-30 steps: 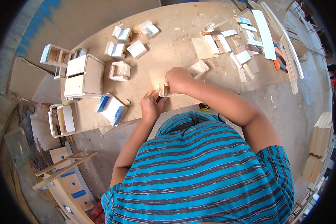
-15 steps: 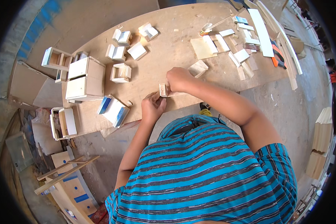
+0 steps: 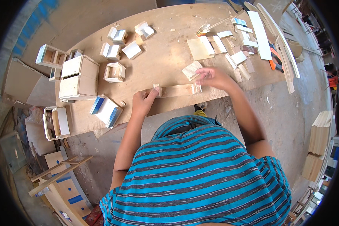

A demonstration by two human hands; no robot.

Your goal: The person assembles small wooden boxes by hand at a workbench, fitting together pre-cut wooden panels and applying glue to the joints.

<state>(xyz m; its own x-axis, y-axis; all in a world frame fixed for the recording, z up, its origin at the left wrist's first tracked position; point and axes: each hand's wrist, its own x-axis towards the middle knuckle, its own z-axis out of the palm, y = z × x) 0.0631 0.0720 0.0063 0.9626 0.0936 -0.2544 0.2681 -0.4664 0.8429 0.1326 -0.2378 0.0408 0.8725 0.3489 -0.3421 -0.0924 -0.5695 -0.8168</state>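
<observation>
The hands are apart. The left hand (image 3: pixel 142 102) is closed with its thumb on the left end of a wooden strip (image 3: pixel 177 90) lying along the near edge of the table (image 3: pixel 150 67). The right hand (image 3: pixel 214 78) hangs loosely open by a square wooden block (image 3: pixel 191 70) — touching or not, I can't tell. Any lettering on the orange-and-black handle (image 3: pixel 276 54) is too small to read.

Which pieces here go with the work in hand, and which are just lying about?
Likely in use:
wooden strip with end blocks, touched by left hand
square wooden piece near right hand

Apparently just lying about:
orange-and-black tool
white board
wooden box
</observation>
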